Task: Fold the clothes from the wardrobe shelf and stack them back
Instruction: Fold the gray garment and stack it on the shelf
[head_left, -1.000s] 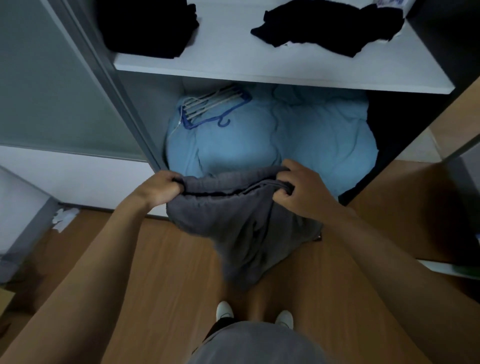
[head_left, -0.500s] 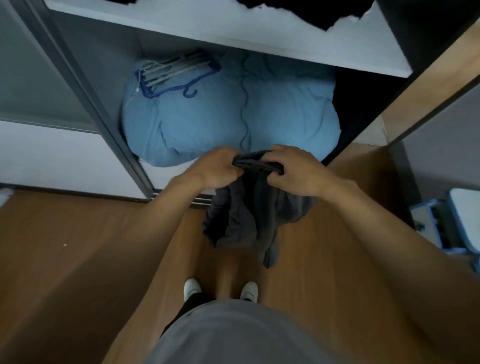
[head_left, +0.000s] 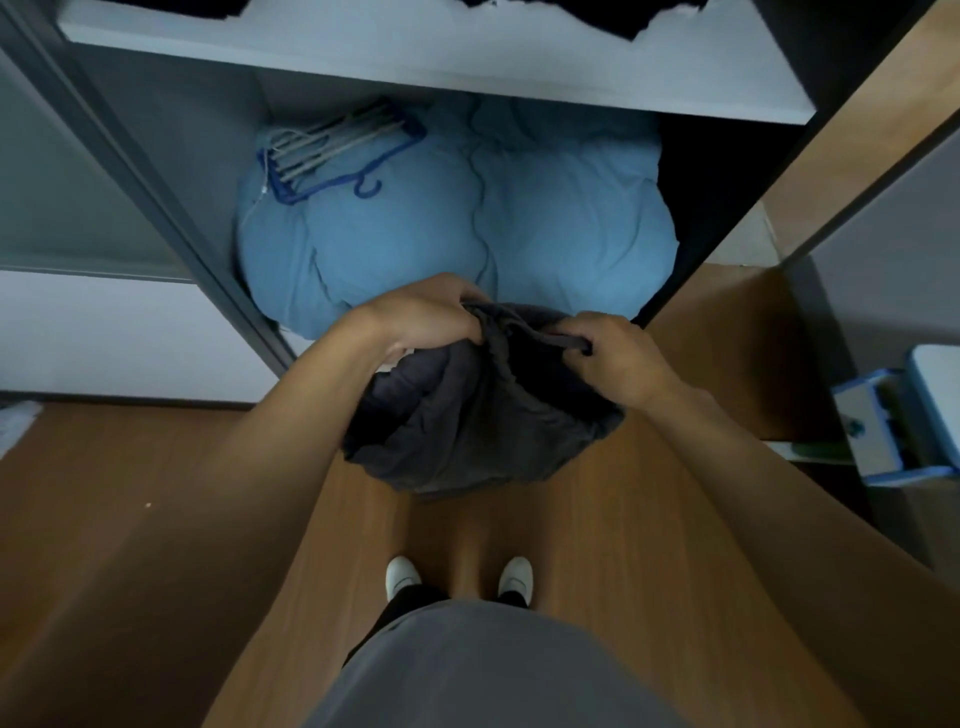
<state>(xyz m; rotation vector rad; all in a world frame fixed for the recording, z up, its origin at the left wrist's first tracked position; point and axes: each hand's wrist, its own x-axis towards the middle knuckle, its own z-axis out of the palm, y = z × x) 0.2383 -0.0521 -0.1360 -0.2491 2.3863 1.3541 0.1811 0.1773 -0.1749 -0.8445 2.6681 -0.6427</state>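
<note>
Dark grey garment (head_left: 478, 415) is held in mid-air in front of the wardrobe, above the wood floor (head_left: 156, 519) & below the white shelf (head_left: 415, 57). Its top edge is clamped by both hands: bunched cloth is wrapped by the left hand (head_left: 421, 322) & a fold is pinched by the right hand (head_left: 618, 364). The hands are near each other but apart. The cloth hangs limp & crumpled, so it's judged soft, light, w/o stiffness and prob. not slippery. It's best taken at the edge corners, spread wide, so it can be pulled flat.
</note>
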